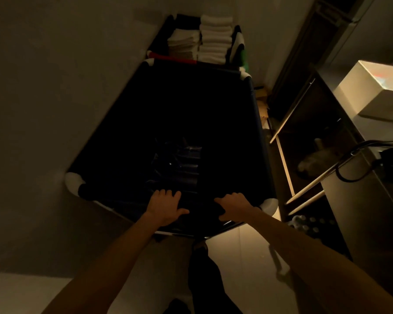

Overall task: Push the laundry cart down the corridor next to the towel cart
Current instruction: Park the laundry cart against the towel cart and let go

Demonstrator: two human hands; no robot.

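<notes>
**Laundry cart nearly against the towel cart**

Two bare forearms reach forward from the bottom of the view, over a pale tiled floor [236, 268]. Both hands rest on the near top rail of the large laundry cart [168, 105], a deep dark-blue fabric bin on a frame with white corner fittings. The left hand [166, 206] lies palm-down on the rail with fingers spread wide and the thumb pointing inward, pressing rather than gripping. The right hand [234, 206] is curled over the same rail, thumb underneath as far as can be seen, so it appears to hold the rail.

Inside the bin, something dark and crinkled lies at the bottom; the light is too dim to say what.

At the far end, the towel cart [161, 37], a dark-sided cart carrying stacks of folded white and beige towels [214, 39], stands in the corner of the narrow corridor. The laundry cart's far rim sits just beside it, end to end; whether the two touch cannot be told. A plain wall [55, 87] runs close along the left, and a steel tabletop [372, 132] with a white box [377, 89] stands on the right.

Judging by this, the travel down the corridor is essentially done. What seems left is a last nudge to square the cart up, then letting go.
</notes>
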